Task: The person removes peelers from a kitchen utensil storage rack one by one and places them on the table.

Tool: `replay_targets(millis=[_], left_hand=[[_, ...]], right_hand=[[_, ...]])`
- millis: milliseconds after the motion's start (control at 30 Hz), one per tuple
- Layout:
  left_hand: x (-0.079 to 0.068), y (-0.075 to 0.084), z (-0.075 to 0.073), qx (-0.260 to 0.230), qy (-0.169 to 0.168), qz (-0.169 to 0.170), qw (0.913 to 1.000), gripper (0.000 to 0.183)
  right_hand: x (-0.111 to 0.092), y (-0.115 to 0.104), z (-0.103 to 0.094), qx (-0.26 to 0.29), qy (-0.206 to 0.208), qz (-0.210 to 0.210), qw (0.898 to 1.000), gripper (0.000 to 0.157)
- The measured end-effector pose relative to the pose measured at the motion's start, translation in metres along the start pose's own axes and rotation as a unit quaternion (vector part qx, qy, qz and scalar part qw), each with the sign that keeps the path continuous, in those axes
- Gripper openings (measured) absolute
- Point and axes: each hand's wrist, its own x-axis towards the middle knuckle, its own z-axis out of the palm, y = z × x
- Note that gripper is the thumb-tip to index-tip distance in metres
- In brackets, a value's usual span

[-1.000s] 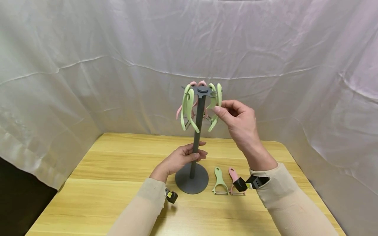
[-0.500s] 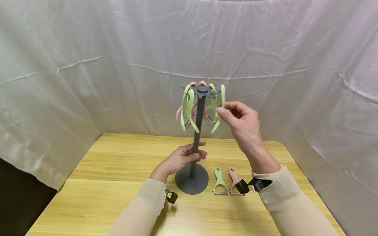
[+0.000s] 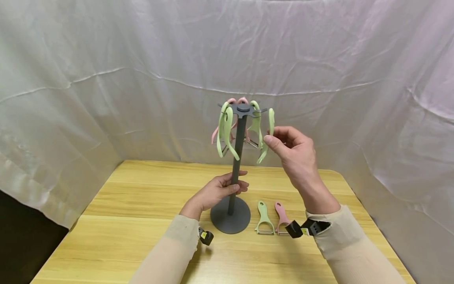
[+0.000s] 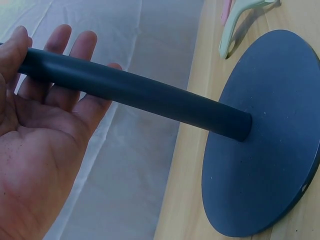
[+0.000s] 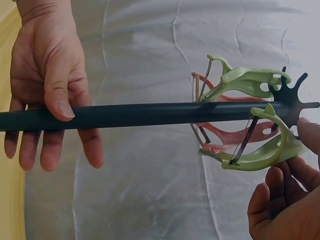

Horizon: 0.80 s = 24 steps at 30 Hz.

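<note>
My right hand (image 3: 296,156) pinches a green peeler (image 3: 271,120) by its handle between thumb and fingers. The handle's top sits just right of a hook tip on the dark grey stand (image 3: 237,165), with the blade end hanging lower. In the right wrist view the held peeler (image 5: 286,137) overlaps the stand's star-shaped top. My left hand (image 3: 214,191) holds the stand's pole low down, thumb in front and fingers behind. Green peelers (image 3: 227,130) hang on the left hooks, another green peeler (image 3: 255,126) on the right, and pink peelers (image 3: 242,101) at the back.
A green peeler (image 3: 263,211) and a pink peeler (image 3: 280,211) lie on the wooden table (image 3: 142,236), right of the stand's round base (image 3: 230,223). The right wrist camera (image 3: 294,228) partly covers the pink one. Pale curtain (image 3: 177,47) surrounds the table.
My right hand has moved right and slightly down, drawing the green peeler outward off its hook. The left hand and the stand have stayed still.
</note>
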Motion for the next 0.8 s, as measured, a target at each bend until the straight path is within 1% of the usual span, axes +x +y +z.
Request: replay_targets(millis=[200,400,633,800], left_hand=[[-0.001,0.002,0.001,-0.002,0.001,-0.001,1.0,0.048],[-0.001,0.001,0.001,-0.002,0.0,0.001,1.0,0.049],[0.0,0.0,0.001,-0.004,0.001,0.003,1.0,0.049],[0.0,0.001,0.001,-0.007,-0.001,0.003,1.0,0.049]], right_hand=[[-0.003,0.006,-0.002,-0.004,0.009,0.004,1.0,0.03],[-0.006,0.013,-0.004,-0.006,0.021,0.009,1.0,0.03],[-0.012,0.019,-0.006,-0.024,0.023,0.019,0.999,0.034],[-0.016,0.023,-0.007,-0.046,0.03,0.023,0.998,0.031]])
